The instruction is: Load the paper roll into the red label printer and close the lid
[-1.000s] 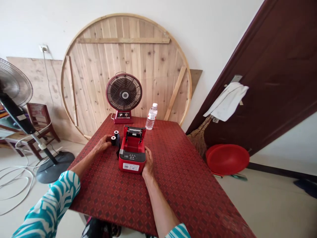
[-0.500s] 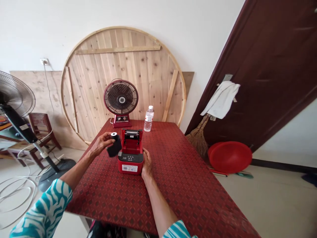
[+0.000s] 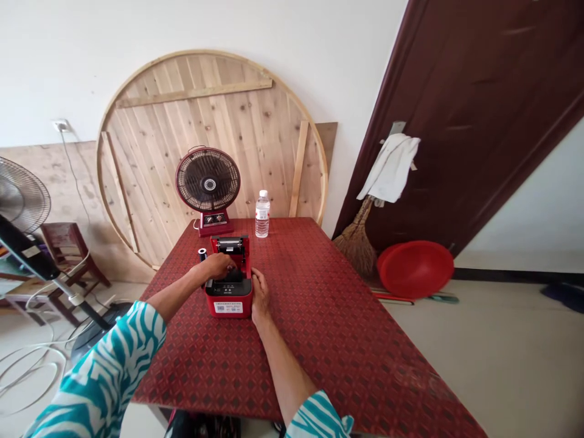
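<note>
My left hand (image 3: 219,266) is lowered into the open bay of the red label printer (image 3: 229,302), fingers bent around a dark item that they largely hide, so its grip cannot be confirmed. My right hand (image 3: 261,296) is partly curled, braced against the printer's right side. The printer sits on the table (image 3: 319,316), lid raised, with a black roll (image 3: 202,255) upright near its left side and a water bottle (image 3: 262,214) behind, to the right.
</note>
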Motion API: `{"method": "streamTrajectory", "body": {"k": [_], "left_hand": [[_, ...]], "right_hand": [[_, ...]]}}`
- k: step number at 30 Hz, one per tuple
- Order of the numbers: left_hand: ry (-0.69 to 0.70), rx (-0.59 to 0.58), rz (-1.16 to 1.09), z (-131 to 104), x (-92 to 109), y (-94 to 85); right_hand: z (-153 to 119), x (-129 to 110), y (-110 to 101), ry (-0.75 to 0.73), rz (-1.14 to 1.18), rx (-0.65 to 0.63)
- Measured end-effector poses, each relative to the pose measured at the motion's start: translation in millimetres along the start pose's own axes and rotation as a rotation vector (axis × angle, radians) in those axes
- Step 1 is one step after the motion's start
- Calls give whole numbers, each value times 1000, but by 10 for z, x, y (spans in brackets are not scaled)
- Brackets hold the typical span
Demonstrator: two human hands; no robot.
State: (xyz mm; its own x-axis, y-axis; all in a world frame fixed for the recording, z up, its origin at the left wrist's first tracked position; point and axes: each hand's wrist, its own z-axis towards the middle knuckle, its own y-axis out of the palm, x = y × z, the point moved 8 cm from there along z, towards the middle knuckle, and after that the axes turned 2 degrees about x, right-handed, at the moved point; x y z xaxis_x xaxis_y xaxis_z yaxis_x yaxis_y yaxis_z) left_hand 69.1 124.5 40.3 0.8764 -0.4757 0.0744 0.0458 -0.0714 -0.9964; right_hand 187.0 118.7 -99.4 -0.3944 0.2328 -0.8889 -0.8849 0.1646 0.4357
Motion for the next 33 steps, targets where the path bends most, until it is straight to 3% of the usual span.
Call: {"method": "streamTrajectory", "body": {"k": [3, 6, 10, 13, 17, 20, 25, 28, 33], "left_hand": [[-22, -95, 46, 71, 20, 81], [5, -76, -81, 51, -2, 66], [29, 135, -676, -196, -104, -81], [29, 281, -859, -495, -120, -75], [166, 487, -712, -794, 78, -20], [242, 627, -561, -882, 185, 22], [270, 826, -329, -961, 220, 30], [233, 951, -216, -1048, 219, 24], [192, 997, -218, -1090, 183, 94]], "right_hand": [[2, -9, 8, 13, 0, 3], [-5, -64, 11, 14, -4, 3], [-51, -146, 6, 17, -2, 11], [-88, -138, -4, 60, 20, 24], [56, -208, -16, 101, 45, 88], [365, -505, 104, 39, -22, 99], [708, -1074, 558, -146, -188, -111], [565, -1177, 587, -233, -264, -163], [77, -1121, 310, -309, -339, -122]]}}
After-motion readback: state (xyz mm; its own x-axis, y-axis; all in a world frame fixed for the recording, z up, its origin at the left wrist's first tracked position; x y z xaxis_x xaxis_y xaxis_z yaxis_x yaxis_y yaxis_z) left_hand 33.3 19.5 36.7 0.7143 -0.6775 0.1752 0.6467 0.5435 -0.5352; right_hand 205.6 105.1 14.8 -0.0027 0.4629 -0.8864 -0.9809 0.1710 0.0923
